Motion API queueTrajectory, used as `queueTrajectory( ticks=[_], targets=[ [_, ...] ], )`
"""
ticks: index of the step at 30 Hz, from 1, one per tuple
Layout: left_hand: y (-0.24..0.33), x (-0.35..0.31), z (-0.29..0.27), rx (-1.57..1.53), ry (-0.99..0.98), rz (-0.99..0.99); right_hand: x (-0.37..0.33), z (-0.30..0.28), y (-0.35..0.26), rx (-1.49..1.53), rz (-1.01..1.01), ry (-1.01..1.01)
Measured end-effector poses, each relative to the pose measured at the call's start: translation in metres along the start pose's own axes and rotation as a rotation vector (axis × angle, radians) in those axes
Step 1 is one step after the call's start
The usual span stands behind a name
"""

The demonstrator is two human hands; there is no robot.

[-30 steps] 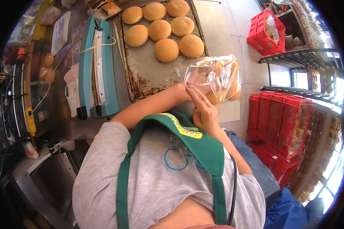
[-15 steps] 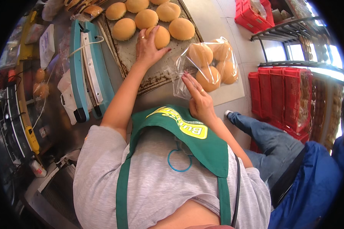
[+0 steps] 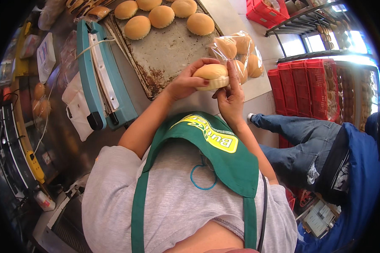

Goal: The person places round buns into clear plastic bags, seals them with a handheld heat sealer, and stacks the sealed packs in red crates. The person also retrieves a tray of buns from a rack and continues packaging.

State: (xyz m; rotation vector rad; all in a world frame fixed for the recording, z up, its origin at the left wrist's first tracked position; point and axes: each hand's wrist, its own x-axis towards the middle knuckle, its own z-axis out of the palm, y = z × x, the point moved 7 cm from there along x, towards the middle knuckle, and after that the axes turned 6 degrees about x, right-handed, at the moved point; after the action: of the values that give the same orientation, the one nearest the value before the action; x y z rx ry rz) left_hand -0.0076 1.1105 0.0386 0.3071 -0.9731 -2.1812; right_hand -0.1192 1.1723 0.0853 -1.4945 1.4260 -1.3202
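My left hand (image 3: 185, 82) is closed around a round golden bun (image 3: 211, 74), its pale side showing below the fingers. The bun is held at the mouth of a clear plastic bag (image 3: 236, 54), which has several more buns in it. My right hand (image 3: 232, 100) is at the bag's mouth, its index finger raised along the bun's right side and its thumb below; it seems to pinch the bag's edge there, though the film is hard to see. Beyond my left hand lies a stained metal baking tray (image 3: 162, 51) with several buns (image 3: 161, 17) at its far end.
Left of the tray is a teal bag sealer (image 3: 88, 80) with a pale cord. Packaged breads (image 3: 98, 12) lie at the far left. On the right are stacked red crates (image 3: 297, 90), a dark rack (image 3: 308, 55) and a person in jeans (image 3: 299, 133), bent close by.
My left hand has taken the nearest bun off the tray and brought it right and nearer, to the bag's mouth. My right hand has risen beside it. The person at right has shifted.
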Motion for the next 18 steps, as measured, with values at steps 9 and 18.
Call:
queueTrajectory(
  ticks=[9,18],
  targets=[
    [0.017,0.004,-0.024,1.959,0.364,0.443,-0.02,0.01,0.027,-0.344,-0.006,-0.262],
    [0.074,0.036,-0.079,1.62,0.725,0.29,-0.002,-0.021,0.072,-0.554,-0.114,-0.163]
  ],
)
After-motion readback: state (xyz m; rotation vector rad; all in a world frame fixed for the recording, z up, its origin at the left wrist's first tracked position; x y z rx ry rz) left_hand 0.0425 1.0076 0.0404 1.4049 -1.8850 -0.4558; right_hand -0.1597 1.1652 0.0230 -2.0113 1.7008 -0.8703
